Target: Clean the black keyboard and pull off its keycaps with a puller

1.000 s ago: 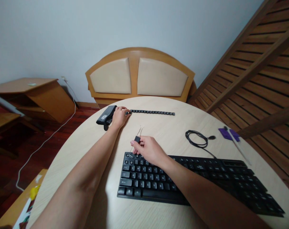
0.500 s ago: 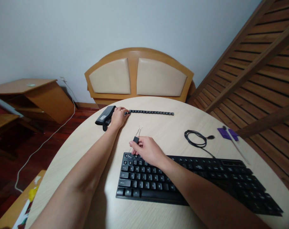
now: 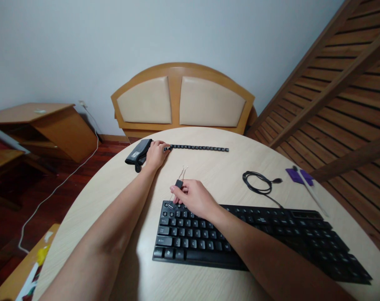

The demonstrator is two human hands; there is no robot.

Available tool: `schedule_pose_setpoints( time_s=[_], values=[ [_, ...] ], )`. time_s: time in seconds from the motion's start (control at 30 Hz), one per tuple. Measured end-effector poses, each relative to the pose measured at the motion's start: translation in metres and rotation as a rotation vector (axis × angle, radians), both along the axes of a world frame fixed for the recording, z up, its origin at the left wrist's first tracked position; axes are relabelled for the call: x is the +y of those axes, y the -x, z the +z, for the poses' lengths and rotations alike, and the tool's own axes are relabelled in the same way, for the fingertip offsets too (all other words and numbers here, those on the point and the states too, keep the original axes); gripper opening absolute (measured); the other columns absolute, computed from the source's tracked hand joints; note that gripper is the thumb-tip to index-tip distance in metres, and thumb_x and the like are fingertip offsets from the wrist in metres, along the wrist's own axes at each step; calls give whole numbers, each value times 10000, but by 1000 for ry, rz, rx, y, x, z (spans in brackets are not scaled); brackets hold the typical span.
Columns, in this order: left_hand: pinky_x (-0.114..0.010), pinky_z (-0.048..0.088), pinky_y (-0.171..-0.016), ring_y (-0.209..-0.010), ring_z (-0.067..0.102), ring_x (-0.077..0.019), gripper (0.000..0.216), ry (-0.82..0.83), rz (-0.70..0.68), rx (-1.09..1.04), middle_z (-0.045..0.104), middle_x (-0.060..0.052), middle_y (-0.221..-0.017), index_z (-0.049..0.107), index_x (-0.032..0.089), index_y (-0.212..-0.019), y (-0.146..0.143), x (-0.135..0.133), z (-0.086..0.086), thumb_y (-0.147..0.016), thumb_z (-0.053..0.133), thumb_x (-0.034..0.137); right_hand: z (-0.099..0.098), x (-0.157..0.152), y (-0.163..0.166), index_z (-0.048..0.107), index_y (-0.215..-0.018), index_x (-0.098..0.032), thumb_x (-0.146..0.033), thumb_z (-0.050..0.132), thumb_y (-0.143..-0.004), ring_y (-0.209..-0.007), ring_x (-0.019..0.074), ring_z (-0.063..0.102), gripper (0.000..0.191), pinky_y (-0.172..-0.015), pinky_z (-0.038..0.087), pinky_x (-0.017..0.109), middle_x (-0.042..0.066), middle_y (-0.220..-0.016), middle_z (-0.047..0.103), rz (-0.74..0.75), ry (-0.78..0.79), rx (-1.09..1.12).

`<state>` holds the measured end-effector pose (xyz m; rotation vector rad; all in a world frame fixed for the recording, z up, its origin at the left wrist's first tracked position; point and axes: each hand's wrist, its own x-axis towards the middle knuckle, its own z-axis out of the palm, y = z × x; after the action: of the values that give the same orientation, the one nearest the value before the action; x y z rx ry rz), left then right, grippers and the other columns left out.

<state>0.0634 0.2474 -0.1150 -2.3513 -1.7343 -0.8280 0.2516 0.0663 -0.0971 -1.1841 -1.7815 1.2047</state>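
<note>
A row of small black keycaps [image 3: 205, 147] runs across the far part of the table. At its left end my left hand [image 3: 156, 153] has its fingers closed around a keycap [image 3: 168, 148], low at the tabletop. My right hand [image 3: 193, 196] grips a wire keycap puller [image 3: 178, 184] by its black middle, its wire loops sticking out at both ends. The puller's lower end is over the top left corner of a black keyboard [image 3: 202, 244]. Bare switch spots show in that corner, where keycaps are off. My right wrist and forearm hide part of the keyboard.
Beside my left hand lies a dark pouch [image 3: 139, 151] with a strap. The keyboard's coiled cable [image 3: 257, 182] rests behind it. On the right are a purple cloth [image 3: 298, 174] and a thin brush [image 3: 310, 190]. The round table [image 3: 115, 179] faces a padded headboard [image 3: 176, 100].
My left fingertips have shifted very slightly at the keycap at the row's left end. My right hand and the keycap puller stay in place.
</note>
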Motion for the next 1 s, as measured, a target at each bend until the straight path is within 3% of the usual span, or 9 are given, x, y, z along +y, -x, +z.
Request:
schedule_pose_setpoints(
  time_s=[1.0],
  values=[
    [-369,491,-934,-1140,542,-288,216,21,-28,-26,673,-75,-1193,767,252,-1091,2,2,-4,-937,622,212,-1,0,0,682,-813,-203,-430,556,-989,-708,164,716,313,-670,522,269,35,-758,759,4,-1,-6]
  ],
)
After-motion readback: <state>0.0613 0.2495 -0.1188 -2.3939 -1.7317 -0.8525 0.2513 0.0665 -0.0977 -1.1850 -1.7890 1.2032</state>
